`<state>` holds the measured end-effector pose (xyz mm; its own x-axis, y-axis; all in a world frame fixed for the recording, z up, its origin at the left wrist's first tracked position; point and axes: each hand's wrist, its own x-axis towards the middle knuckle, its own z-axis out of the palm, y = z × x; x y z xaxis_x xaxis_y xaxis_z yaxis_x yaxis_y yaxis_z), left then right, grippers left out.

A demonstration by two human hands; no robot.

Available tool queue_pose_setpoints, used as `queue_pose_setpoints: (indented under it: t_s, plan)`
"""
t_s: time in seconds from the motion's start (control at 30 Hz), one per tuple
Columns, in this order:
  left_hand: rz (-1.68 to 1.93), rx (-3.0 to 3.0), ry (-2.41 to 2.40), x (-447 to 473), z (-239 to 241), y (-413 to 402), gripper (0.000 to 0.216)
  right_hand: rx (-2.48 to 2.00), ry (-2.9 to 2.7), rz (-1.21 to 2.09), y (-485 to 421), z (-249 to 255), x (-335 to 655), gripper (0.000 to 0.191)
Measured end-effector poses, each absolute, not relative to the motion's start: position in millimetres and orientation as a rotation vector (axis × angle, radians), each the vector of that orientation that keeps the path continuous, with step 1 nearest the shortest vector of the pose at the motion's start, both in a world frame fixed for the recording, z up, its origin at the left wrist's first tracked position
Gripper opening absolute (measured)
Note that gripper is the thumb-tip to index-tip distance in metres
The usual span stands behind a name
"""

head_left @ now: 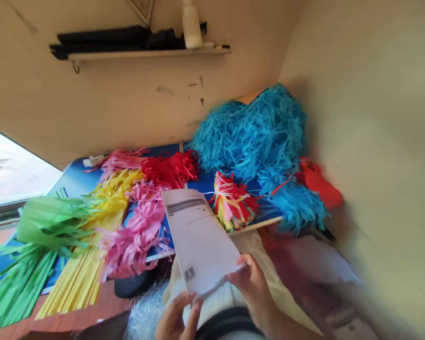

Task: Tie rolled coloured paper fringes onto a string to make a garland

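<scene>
A white printed card (201, 241), perhaps a booklet or a flat box, is tilted over my lap, with grey lines of print near its far end and a dark square mark at its near left corner. My left hand (179, 318) pinches that near left corner between thumb and fingers. On the near right edge, my right hand (253, 285) grips the card. Just beyond the card's right edge lies a bundle of mixed red, pink and yellow strips (232, 203), tied with white string.
A blue low table (69, 177) bears green strips (46, 226), yellow strips (78, 274), pink strips (138, 231), red strips (172, 167) and a big blue heap (255, 134). Above, a wall shelf (148, 54) holds a white bottle (192, 28). A wall (382, 156) stands close on the right.
</scene>
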<state>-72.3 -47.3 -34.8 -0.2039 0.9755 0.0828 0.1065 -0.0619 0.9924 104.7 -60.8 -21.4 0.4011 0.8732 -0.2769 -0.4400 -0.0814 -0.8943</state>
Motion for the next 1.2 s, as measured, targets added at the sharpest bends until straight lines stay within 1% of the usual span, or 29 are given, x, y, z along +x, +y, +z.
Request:
queue_pose_setpoints:
  t_s: [0.17, 0.27, 0.4, 0.5, 0.67, 0.73, 0.77, 0.87, 0.9, 0.93, 1.0, 1.1, 1.2]
  plan:
    - [1.271, 1.654, 1.325, -88, -52, -47, 0.023, -1.257, -0.254, 1.218, -57, -15, 93, 0.047]
    - [1.258, 1.809, 1.290, -91, -54, -47, 0.015, -1.278, -0.203, 1.226, -57, -15, 90, 0.046]
    - [1.261, 2.044, 1.212, -86, -43, -47, 0.007, -1.362, -0.227, 1.204, -57, -21, 88, 0.045]
    - [1.277, 2.117, 1.204, -80, -29, -45, 0.008, -1.424, -0.269, 1.168, -55, -22, 89, 0.042]
    - [1.305, 2.104, 1.163, -76, -22, -46, 0.015, -1.503, -0.354, 1.100, -49, -20, 90, 0.042]
    - [1.292, 1.983, 1.226, -75, -27, -49, 0.013, -1.551, -0.400, 1.060, -47, -21, 90, 0.042]
    - [1.297, 1.831, 1.293, -73, -29, -50, 0.017, -1.572, -0.419, 1.045, -47, -21, 89, 0.041]
    - [1.248, 1.177, 1.370, -63, -34, -53, 0.047, -1.626, -0.452, 0.997, -47, -23, 89, 0.044]
    - [1.195, 1.024, 1.329, -59, -33, -52, 0.055, -1.649, -0.469, 0.971, -48, -24, 88, 0.045]
    - [1.132, 0.943, 1.283, -56, -33, -50, 0.059, -1.674, -0.494, 0.944, -48, -25, 88, 0.045]
    - [1.036, 0.943, 1.234, -51, -32, -47, 0.056, -1.704, -0.543, 0.903, -49, -27, 88, 0.043]
    - [0.981, 1.066, 1.241, -50, -31, -43, 0.043, -1.668, -0.559, 0.900, -49, -30, 87, 0.043]
    - [0.937, 1.174, 1.183, -53, -30, -44, 0.034, -1.648, -0.524, 0.932, -48, -29, 87, 0.042]
